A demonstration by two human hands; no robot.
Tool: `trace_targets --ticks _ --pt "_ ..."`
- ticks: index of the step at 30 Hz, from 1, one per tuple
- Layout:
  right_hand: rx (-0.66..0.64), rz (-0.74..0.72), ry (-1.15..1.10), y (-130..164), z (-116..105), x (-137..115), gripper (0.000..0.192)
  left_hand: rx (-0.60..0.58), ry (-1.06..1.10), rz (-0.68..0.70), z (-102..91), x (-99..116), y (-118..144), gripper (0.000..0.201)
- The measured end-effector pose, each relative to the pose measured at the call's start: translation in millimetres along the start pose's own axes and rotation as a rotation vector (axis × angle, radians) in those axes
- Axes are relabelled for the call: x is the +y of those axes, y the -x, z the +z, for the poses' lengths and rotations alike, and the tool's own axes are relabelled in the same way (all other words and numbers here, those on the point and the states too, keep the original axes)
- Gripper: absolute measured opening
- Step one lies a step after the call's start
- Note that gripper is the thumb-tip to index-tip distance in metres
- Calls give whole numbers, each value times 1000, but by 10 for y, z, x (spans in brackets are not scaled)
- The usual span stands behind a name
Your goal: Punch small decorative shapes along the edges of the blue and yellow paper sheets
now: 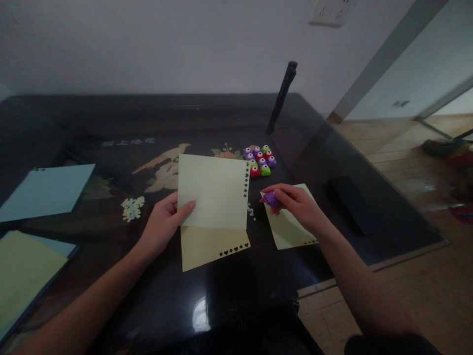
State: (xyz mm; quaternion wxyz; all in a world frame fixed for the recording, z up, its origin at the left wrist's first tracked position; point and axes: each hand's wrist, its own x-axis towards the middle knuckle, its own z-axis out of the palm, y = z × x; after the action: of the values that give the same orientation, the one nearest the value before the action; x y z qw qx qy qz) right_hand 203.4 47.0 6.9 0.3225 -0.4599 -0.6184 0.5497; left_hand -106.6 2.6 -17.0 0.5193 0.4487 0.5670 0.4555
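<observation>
Left hand (164, 224) pinches yellow sheet (213, 191); right hand (295, 204) grips purple punch (271, 198).

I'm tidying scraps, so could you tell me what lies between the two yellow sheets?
In the head view, a few small punched bits on the dark table.

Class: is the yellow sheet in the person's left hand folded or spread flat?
Folded: the yellow sheet doubles over itself, its heart-punched lower layer showing below.

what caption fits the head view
Left hand holds punched yellow paper; right hand grips a purple punch.
</observation>
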Motion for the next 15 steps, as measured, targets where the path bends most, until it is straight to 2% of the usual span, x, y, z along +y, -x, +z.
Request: trace_targets --ticks 3,6,12,15 --pt "53 34 -263 -21 -2 19 28 -12 8 -1 -5 5 3 38" --pt "96 33 -345 -47 -30 32 29 -26 18 -1 -9 16 5 35" --pt "281 -40 -121 -138 -183 78 45 -30 2 -37 4 14 -12 44" --pt "349 -150 147 -261 -329 80 44 -37 24 -44 11 0 -17 47"
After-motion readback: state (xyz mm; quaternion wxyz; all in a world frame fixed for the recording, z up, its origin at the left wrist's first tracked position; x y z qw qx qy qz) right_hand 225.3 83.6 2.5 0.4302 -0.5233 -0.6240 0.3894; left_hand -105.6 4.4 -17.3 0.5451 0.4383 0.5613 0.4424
